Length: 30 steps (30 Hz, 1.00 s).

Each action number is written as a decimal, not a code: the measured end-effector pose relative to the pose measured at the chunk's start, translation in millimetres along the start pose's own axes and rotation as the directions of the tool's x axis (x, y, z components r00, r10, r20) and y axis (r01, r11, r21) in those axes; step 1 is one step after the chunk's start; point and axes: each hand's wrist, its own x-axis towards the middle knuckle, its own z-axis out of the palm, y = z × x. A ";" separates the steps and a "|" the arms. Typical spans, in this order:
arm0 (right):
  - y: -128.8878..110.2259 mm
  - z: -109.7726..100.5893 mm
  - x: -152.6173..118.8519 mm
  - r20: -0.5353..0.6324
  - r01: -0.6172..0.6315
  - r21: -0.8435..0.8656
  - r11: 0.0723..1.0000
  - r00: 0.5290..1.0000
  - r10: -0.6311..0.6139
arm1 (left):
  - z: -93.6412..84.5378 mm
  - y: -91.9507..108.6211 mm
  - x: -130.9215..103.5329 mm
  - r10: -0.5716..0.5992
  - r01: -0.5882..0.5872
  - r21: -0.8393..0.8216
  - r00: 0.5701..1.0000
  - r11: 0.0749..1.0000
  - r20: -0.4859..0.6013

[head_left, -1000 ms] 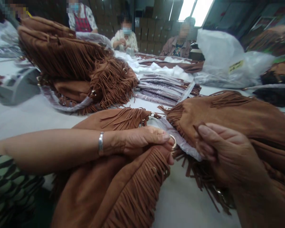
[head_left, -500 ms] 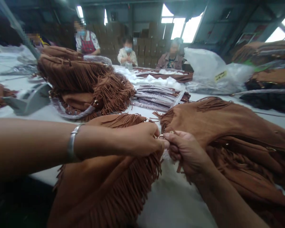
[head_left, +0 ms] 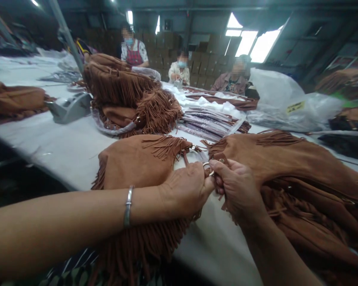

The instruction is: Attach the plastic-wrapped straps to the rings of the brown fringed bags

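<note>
My left hand, with a metal bangle on the wrist, is closed in a pinch at a shiny metal ring. My right hand meets it there, thumb and fingers closed on a brown leather tab with a small metal stud, beside the ring. Thin brown strips hang below the right fingers. Under my left arm lies a brown suede fringed bag, its fringe hanging over the table's near edge. Another brown fringed bag lies right of my right hand. My fingertips partly hide the ring.
A stack of fringed bags with wrapped straps stands behind, beside a grey tape dispenser. Wrapped straps and a clear plastic sack lie farther back on the white table. Several people are across the table.
The view has swung left, so the scene sits farther right. My left forearm is lower, uncovering more of the left bag. More of the ring shows between my hands, still together.
</note>
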 end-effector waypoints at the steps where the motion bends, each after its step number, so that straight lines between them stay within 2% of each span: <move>1: 0.8 -0.5 0.0 0.008 0.007 -0.010 1.000 1.000 -0.007 | 0.7 -2.6 0.0 0.027 -0.027 0.001 1.000 1.000 -0.012; 7: 4.9 -3.2 5.5 0.017 0.014 -0.019 1.000 1.000 -0.014 | -0.5 -17.4 9.7 0.129 -0.129 0.038 0.992 0.991 -0.009; 13: 10.1 -1.4 11.0 -0.080 0.054 -0.044 0.998 0.995 -0.057 | 0.7 -26.7 26.4 0.193 -0.192 0.023 0.981 0.981 -0.023; 17: 15.2 -4.6 16.2 -0.095 0.029 -0.099 0.995 0.995 -0.038 | 5.8 -32.5 36.3 0.223 -0.223 0.004 0.975 0.975 -0.006; 19: 13.8 -12.4 18.9 -0.041 0.006 -0.158 0.987 0.999 -0.013 | 7.3 -35.2 39.9 0.221 -0.221 -0.009 0.975 0.975 -0.011; 22: 4.7 -32.1 21.6 0.136 -0.034 -0.278 0.960 0.988 0.074 | 7.2 -38.8 43.1 0.234 -0.235 -0.017 0.971 0.972 -0.054; 26: -11.4 -54.1 22.5 0.332 -0.089 -0.470 0.878 0.904 0.269 | 7.7 -43.5 44.9 0.301 -0.301 0.016 0.947 0.953 -0.112; 28: -15.6 -56.1 22.9 0.372 -0.064 -0.554 0.830 0.873 0.316 | 9.7 -45.6 45.0 0.333 -0.330 0.043 0.932 0.943 -0.143; 30: -16.6 -53.4 23.4 0.390 -0.031 -0.596 0.802 0.862 0.323 | 12.2 -47.1 44.5 0.357 -0.350 0.074 0.918 0.934 -0.170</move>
